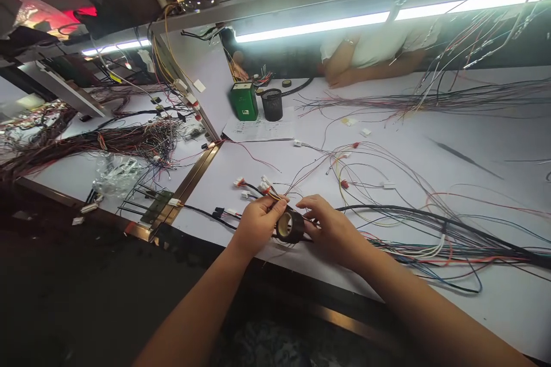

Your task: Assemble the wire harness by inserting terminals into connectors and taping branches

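Standing by the bench here, and the thing to watch is the roll of black tape [289,227], which sits right between the person's two hands near the front edge of the white table [495,304]. The left hand [257,222] is on the left of the roll, fingers curled shut around a bundle of wires [275,198] where it fans out into small white connectors [263,184] just beyond the roll. The right hand [329,228] is on the roll's other side, fingers loosely bent and touching it, thumb up near the top; I can't really tell whether it's pinching the tape's loose end or just steadying the roll. The roll's hole faces toward the person, so its axis runs roughly front to back, while the wire harness runs crosswise, from the connectors out to the right of the roll as a thick black cable [430,221] amid loose coloured strands. Both hands are about equally near the roll, the right one arguably more on it. Well beyond the roll, at the far side of the table, sit a green box [243,101] and a black mesh cup [272,104], and another person's arm [365,66] rests farther back still.
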Demonstrator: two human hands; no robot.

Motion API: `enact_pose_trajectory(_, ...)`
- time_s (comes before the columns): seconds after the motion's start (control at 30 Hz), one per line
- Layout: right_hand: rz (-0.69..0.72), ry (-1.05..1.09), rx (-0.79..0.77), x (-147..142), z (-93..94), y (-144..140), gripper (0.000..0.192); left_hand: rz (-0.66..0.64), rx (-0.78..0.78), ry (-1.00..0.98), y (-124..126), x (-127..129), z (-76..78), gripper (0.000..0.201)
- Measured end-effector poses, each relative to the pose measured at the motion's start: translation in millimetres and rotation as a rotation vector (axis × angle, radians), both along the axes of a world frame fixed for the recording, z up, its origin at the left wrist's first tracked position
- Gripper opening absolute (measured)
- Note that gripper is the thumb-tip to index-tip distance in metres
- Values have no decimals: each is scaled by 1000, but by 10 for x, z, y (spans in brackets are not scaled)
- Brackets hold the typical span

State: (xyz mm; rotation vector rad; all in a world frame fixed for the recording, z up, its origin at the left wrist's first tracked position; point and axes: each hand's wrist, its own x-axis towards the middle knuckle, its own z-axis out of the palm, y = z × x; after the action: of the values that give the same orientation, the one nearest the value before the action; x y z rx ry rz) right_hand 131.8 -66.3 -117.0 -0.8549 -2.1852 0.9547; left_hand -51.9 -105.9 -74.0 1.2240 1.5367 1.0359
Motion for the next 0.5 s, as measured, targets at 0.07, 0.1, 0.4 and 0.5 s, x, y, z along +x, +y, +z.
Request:
enact_pose_trajectory(0.07,5,-16,76,1,15,-5,37,30,-8,-51,-12,22,-17,36)
enact_pose_trajectory(0.1,0,-10,89,-10,34,-12,42,40,-5,-73,-15,35,-22,35)
enact_pose_trajectory(0.4,-70,123,29,-114,166,-52,44,95,-43,-429,-3,92,-102,31)
enact_pose_trajectory(0.5,-172,265,-361,-94,116,51,35,117,-38,-455,-27,90,-178,27)
